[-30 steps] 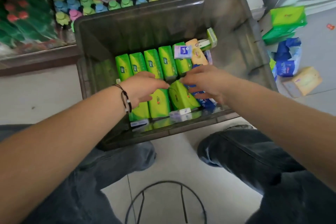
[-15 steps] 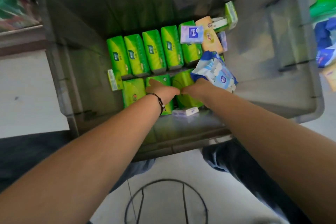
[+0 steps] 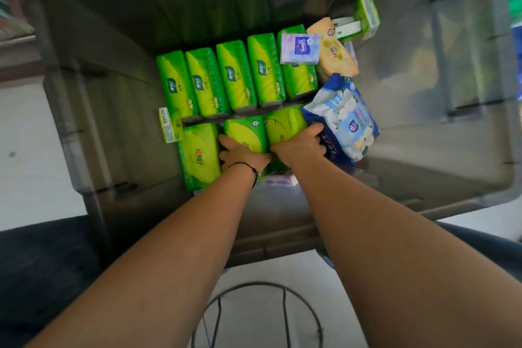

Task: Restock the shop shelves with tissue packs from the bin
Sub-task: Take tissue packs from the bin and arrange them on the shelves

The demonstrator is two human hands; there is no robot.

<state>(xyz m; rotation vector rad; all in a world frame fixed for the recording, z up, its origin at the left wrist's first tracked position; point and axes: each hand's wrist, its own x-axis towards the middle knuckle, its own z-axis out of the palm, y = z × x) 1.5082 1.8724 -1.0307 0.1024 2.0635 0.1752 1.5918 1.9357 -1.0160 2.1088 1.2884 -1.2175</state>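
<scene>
While both arms reached down into the grey bin, the left hand rested on the middle green tissue pack of the near row, its fingers curled over the pack's near end and its thumb lying along the pack's left edge. A dark cord bracelet circled that wrist. The right hand sat just beside the left, touching it, with its fingers wrapped round the near edge of a blue and white pack that stood tilted against the right-hand green pack of the near row. A third green pack lay to the left of the hands. Behind them, a far row of five green packs stood side by side on the bin floor. A small purple tissue packet lay on top of the rightmost of these, with a yellow pack beside it and a small green and white box leaning at the far right. A slim green packet stood against the left end of the rows. Below the bin, a wire ring lay on the pale floor
</scene>
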